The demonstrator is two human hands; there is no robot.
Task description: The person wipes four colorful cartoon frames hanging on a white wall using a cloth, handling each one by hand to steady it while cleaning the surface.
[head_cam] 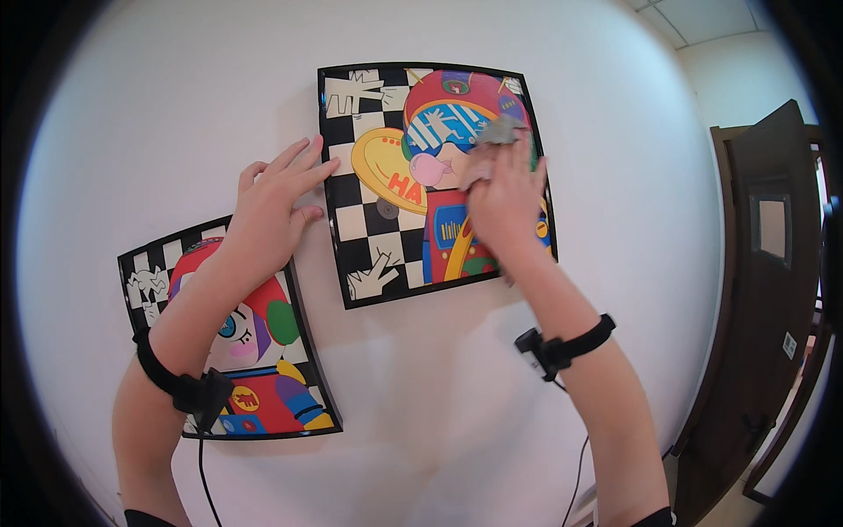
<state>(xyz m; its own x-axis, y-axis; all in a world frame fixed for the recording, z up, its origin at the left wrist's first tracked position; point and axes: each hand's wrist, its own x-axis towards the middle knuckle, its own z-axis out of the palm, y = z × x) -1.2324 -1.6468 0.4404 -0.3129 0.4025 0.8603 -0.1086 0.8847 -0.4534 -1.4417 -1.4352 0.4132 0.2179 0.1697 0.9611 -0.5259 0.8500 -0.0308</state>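
A black-framed cartoon picture [365,224] with a checkered background hangs on the white wall. My right hand [507,197] presses a crumpled grey cloth [502,130] against its right half, over the helmeted figure; the cloth is blurred and partly hidden by the hand. At the picture's left edge, my left hand [283,194] is spread, its fingertips at the black frame. Below my left forearm hangs a second framed cartoon picture [263,395], lower and to the left, partly covered by that arm.
Each forearm wears a black strap with a small device, the left strap device [204,398] and right strap device [546,352], with cables trailing down. A dark brown door [744,296] stands ajar at the right. White wall [408,382] surrounds the pictures.
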